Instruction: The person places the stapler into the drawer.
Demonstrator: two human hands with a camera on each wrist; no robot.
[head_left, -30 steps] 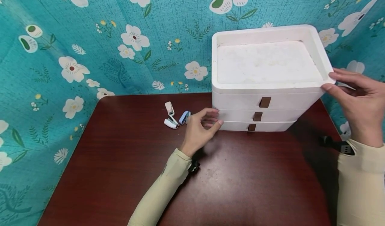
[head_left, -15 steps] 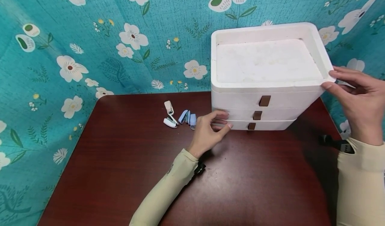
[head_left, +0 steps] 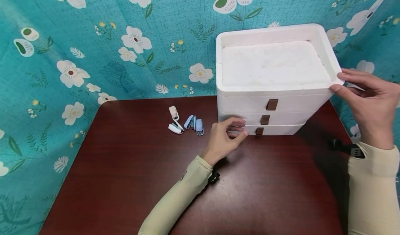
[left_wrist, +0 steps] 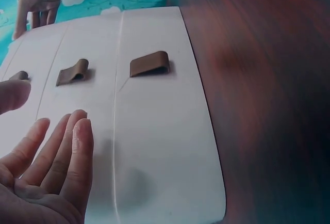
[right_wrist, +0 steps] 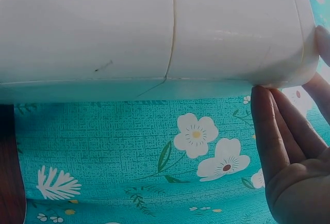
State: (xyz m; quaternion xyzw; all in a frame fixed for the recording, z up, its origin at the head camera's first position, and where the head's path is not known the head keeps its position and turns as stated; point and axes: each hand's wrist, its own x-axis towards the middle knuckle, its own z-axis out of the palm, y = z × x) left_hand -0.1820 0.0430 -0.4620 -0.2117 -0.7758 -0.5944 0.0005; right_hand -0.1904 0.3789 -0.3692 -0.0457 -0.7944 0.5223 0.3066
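A white drawer unit (head_left: 240, 103) with a recessed top stands at the back right, its drawers shut. Brown tab handles mark the top drawer (head_left: 272, 105), the middle drawer (head_left: 265, 119) and the bottom drawer (head_left: 259, 131). My left hand (head_left: 223, 137) is in front of the lower drawers, left of their handles. In the left wrist view its fingers (left_wrist: 77, 157) extend loosely before the white front, thumb apart, holding nothing. My right hand (head_left: 372, 103) grips the unit's front right top corner between thumb and fingers; in the right wrist view the fingertips (right_wrist: 261, 92) touch its side.
Left of the unit, small staplers lie on the dark red table (head_left: 131, 165): a white stapler (head_left: 175, 128), a pale pink one (head_left: 173, 112) and blue ones (head_left: 199, 126). A teal flowered cloth (head_left: 100, 47) hangs behind the table.
My left hand has slid right along the unit's front toward the lower handles, uncovering the blue staplers. My right hand keeps its hold on the corner.
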